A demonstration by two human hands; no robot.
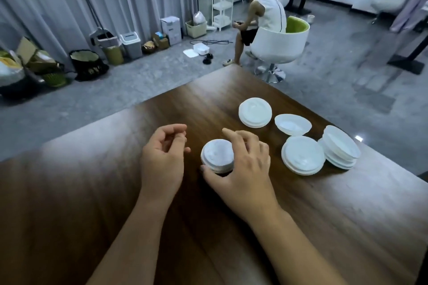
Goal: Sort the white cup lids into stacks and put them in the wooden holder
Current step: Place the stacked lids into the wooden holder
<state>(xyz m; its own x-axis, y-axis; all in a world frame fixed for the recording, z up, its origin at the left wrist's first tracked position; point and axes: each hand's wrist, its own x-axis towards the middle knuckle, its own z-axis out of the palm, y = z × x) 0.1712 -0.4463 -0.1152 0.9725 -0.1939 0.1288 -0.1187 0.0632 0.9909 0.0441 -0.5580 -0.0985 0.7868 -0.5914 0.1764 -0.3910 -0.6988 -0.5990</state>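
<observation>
White cup lids lie in several groups on the dark wooden table (324, 215). A small stack of lids (218, 155) sits at the centre of the frame, directly between the two hands. The right hand (240, 166) curves around this stack from the right: its thumb touches the stack's lower edge at the table, the forefinger reaches over the top, and the other fingers curl loosely behind the stack's right side. The left hand (163, 157) hovers just left of the stack, not touching it, its fingers loosely curled with thumb and fingertips near one another and nothing held between them.

Other lids lie right of the right hand. A low stack (254, 112) sits above centre, well apart from both hands. Just right of it, a single upturned lid (293, 124) rests on its dome. Below that, another low stack (303, 155) lies near the right hand's knuckles, and a taller, tilted stack (340, 147) leans beside it toward the right edge of the table.

In the upper part of the frame, a person (261, 14) sits in a white chair (278, 46) on the grey floor.
</observation>
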